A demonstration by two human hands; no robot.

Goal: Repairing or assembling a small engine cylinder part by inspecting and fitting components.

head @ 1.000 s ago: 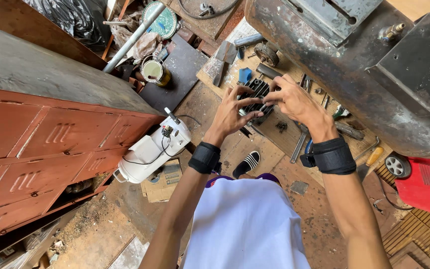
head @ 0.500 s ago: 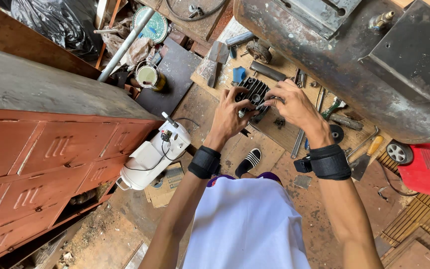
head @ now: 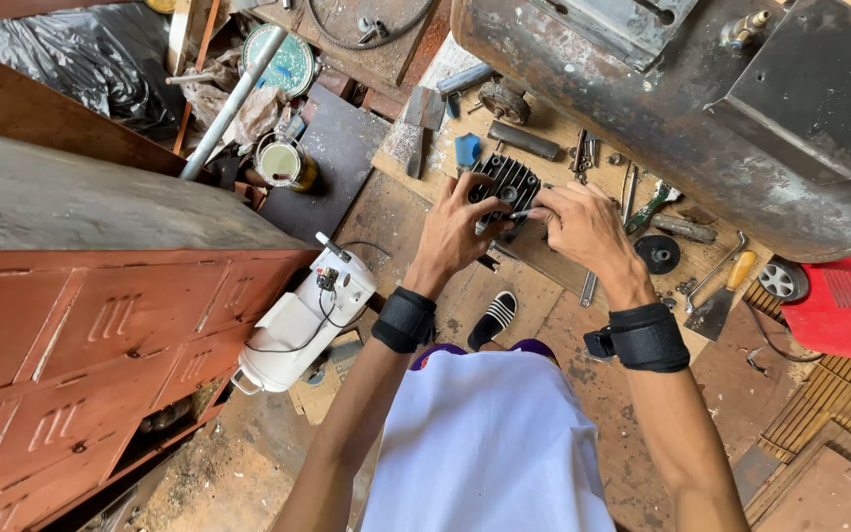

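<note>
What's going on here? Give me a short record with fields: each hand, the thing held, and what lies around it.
left hand: grips the finned part from the left
right hand: on the part's right side, pinching a thin metal piece
held thing: dark finned metal part
surroundings: wooden board strewn with tools, scraper, rusty tank, white canister, red cabinet

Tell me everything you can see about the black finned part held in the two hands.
The black finned part looks like cast metal, dark and dull, with parallel ribs across its visible face. It is held up above the cluttered board of tools. The left hand grips its lower left side; the right hand is at its right edge, where a thin silvery piece shows between the fingertips. Its underside is hidden.
</note>
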